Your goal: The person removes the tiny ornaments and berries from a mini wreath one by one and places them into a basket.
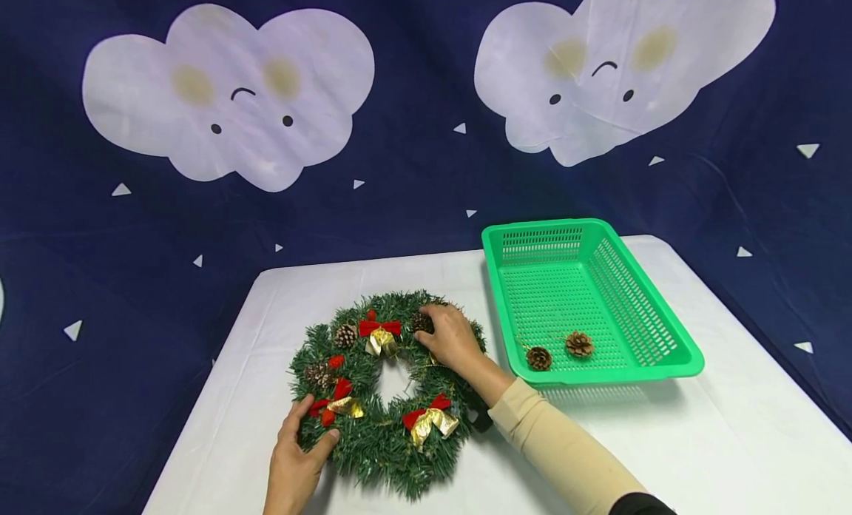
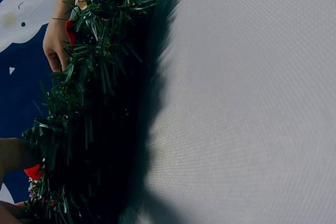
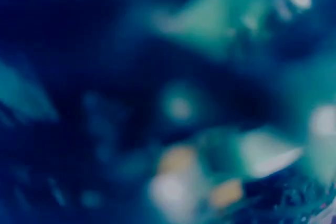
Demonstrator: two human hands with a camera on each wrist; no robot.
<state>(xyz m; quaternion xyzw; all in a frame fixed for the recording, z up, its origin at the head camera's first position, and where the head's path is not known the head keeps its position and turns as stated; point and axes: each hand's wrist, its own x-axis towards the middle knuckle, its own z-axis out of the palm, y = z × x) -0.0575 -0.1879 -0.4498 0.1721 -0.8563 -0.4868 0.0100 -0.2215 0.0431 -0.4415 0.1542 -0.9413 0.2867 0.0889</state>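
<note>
A green Christmas wreath [image 1: 373, 448] lies on the white table, trimmed with red and gold bows and pinecones. At its lower left edge, my left hand [image 1: 296, 452] holds the wreath between spread thumb and fingers, beside a red bow with gold bells [image 1: 342, 406]. My right hand [image 1: 452, 341] reaches over the upper right of the ring. Its thumb and fingers pinch a brown pinecone [image 1: 421, 322] against the greenery. In the left wrist view the wreath [image 2: 105, 51] stands out dark against the tablecloth, with the right hand [image 2: 56, 43] beyond. The right wrist view is mostly blurred.
A green plastic basket [image 1: 495, 278] stands on the right of the table. Two pinecones lie at its near end, one pinecone [image 1: 538, 358] by the left wall and another pinecone [image 1: 579, 344] beside it. Behind the table hangs a dark blue cloth [image 1: 413, 226] with clouds.
</note>
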